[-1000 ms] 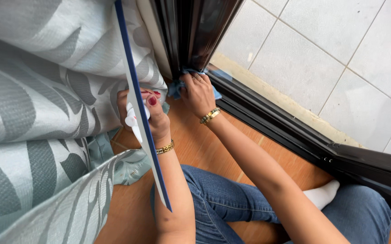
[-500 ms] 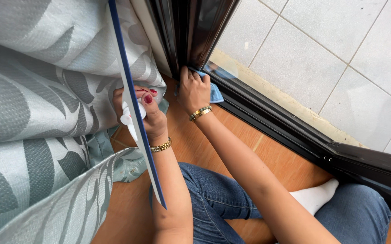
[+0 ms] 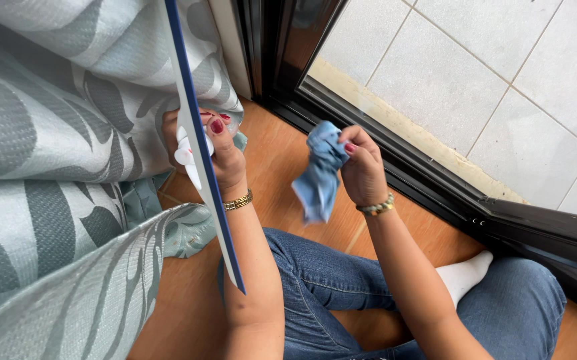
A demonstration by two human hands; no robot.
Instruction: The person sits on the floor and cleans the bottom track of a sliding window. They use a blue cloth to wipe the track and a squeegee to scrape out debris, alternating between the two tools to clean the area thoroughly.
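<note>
A: What has the right hand [image 3: 363, 175] got in its grip?

B: Its fingers are curled shut round the top of a blue cloth [image 3: 318, 175], pinched between thumb and forefingers. The cloth hangs in the air below the fist, above the wooden floor [image 3: 282, 160] and just short of the black door track [image 3: 395, 167].

A: How would it handle?

B: Soft and light, I'd judge. It droops and folds under its own weight, so nothing stiff about it. Not fragile, not slippery. A bunched handful anywhere along it should hold; gripping the gathered top, as now, leaves the loose end free.

A: And its look?

B: Pale blue, crumpled, with a slightly fuzzy weave, like a cleaning rag.

A: The left hand [image 3: 203, 150]?

B: Closed as well, clamped on a small white object [image 3: 186, 155] I can't make out, just beside a long blue-edged strip [image 3: 203, 167] and touching the grey leaf-patterned curtain [image 3: 55, 160]. The person sits in jeans [image 3: 328, 287], white sock [image 3: 465, 273] showing, beside the glass door [image 3: 475, 87].
</note>
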